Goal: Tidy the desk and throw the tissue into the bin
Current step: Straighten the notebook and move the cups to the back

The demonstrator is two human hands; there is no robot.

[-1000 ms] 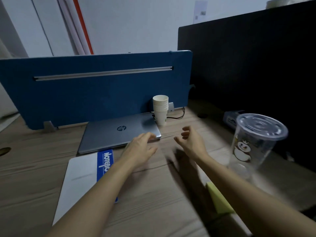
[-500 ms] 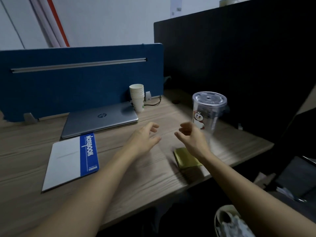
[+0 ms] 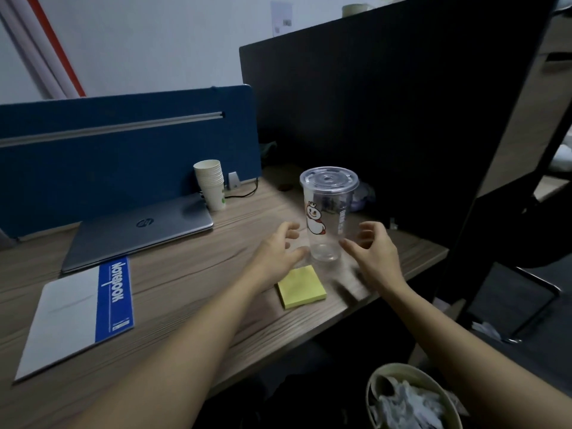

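Note:
A clear plastic cup point(image 3: 326, 212) with a lid and a cartoon print stands upright near the right end of the wooden desk point(image 3: 192, 274). My left hand point(image 3: 278, 252) is just left of the cup's base, fingers spread, thumb almost at the cup. My right hand point(image 3: 373, 252) is just right of it, fingers curled apart; neither hand grips it. A yellow sticky-note pad point(image 3: 301, 286) lies in front of the cup. A round bin point(image 3: 411, 397) with crumpled white paper stands on the floor, lower right. No tissue shows on the desk.
A closed grey laptop point(image 3: 139, 230) lies at the back, a stack of paper cups point(image 3: 210, 184) behind its right corner. A blue-and-white notebook point(image 3: 80, 311) lies at the left. Blue divider point(image 3: 123, 150) behind, black partition point(image 3: 387, 119) on the right.
The view has swung right and down, bringing the bin into sight. Both hands have moved right and now flank the plastic cup.

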